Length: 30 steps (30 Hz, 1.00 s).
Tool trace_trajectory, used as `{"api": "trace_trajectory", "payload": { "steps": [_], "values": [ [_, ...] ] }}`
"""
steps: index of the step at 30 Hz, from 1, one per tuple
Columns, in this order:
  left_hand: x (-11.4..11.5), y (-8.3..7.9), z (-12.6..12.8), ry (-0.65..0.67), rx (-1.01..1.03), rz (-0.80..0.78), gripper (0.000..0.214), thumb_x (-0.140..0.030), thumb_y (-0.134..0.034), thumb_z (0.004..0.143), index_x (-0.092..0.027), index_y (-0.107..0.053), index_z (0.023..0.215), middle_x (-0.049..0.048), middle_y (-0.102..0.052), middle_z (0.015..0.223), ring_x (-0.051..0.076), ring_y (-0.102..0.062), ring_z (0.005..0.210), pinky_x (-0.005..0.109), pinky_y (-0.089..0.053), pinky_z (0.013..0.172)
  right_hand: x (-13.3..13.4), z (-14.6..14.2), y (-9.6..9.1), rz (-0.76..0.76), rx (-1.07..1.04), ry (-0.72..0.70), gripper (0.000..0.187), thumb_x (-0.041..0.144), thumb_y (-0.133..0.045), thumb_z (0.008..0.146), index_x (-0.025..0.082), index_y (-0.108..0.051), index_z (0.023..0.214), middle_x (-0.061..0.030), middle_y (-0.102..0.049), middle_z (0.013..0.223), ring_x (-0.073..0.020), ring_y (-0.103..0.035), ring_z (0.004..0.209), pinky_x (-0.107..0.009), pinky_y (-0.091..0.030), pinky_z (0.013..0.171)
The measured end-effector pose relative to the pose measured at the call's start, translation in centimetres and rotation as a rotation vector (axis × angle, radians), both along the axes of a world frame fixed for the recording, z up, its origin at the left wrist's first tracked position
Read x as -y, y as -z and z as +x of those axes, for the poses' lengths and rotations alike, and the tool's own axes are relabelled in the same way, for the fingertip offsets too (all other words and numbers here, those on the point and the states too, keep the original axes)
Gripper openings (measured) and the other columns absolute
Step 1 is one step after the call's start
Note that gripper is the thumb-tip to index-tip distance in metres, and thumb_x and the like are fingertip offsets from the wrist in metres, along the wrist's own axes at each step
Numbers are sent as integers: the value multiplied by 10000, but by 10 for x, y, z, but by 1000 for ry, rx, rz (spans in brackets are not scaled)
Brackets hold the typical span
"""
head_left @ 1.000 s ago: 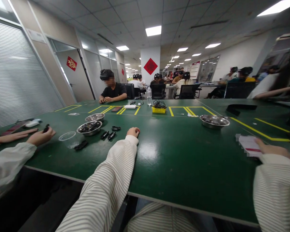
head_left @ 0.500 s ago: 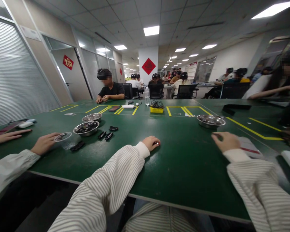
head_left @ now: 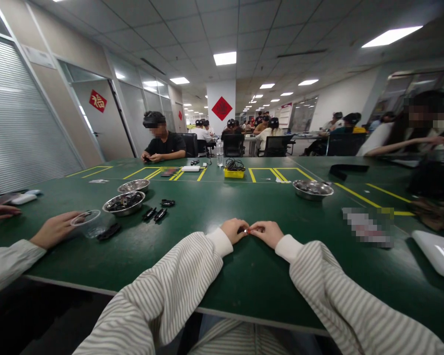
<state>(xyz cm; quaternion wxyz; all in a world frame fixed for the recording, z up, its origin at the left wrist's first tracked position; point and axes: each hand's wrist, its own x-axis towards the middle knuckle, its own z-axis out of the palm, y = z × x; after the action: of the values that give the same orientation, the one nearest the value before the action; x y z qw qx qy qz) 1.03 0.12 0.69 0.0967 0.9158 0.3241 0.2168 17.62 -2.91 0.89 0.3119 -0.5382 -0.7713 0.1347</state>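
Note:
My left hand [head_left: 234,230] rests on the green table [head_left: 266,296], its fingers closed on a small red and silvery piece [head_left: 247,231] too tiny to name. From the right, my right hand [head_left: 268,233] meets it, thumb and fingertips pinched at the same small piece. Whether the right fingers hold a second part is hidden. Left of my hands lie several black plastic parts [head_left: 160,214]. A metal bowl [head_left: 124,211] of dark parts is beyond them, and another bowl [head_left: 313,196] with metallic contents stands to the right.
At left, a co-worker's hand [head_left: 57,231] touches a clear plastic cup [head_left: 86,225]. A yellow box [head_left: 234,174] of black cable and a water bottle [head_left: 219,154] stand ahead. A white case [head_left: 438,252] lies at right. People sit across the table.
My right hand has come left from beside the right-hand bowl to meet my left hand, and its fingertips are now pinched at the small piece. My left hand stays nearly in place.

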Motion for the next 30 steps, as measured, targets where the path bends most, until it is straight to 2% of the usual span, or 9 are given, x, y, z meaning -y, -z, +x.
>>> {"api": "trace_trajectory", "payload": {
  "steps": [12,20,26,30],
  "values": [
    [1,2,-1,33,22,-33,175,-238,-525,660,-187,-528,828,-5,-569,731,93,-494,667,193,-379,623,6,0,-4,10,69,-52,160,298,-556,591,196,-644,677,2,-608,595,-88,-448,451,-205,-355,457],
    [4,1,-2,86,40,-71,212,-222,-535,640,-181,-527,849,-13,-569,730,85,-497,660,183,-388,614,2,4,3,8,57,-63,184,323,-559,598,181,-649,672,-2,-590,549,-78,-431,448,-193,-328,451],
    [3,-1,-4,94,20,-39,218,-220,-513,665,-190,-531,880,-12,-572,732,93,-497,678,202,-385,650,2,5,4,56,102,-38,191,351,-559,603,183,-648,622,-9,-577,553,-85,-453,481,-195,-340,480],
    [2,2,-2,158,-35,51,196,-240,-474,705,-207,-548,883,-1,-576,782,102,-488,725,207,-374,684,3,5,3,82,127,-53,196,348,-543,621,182,-646,610,-12,-571,562,-84,-458,485,-197,-347,490]
  ]
}}
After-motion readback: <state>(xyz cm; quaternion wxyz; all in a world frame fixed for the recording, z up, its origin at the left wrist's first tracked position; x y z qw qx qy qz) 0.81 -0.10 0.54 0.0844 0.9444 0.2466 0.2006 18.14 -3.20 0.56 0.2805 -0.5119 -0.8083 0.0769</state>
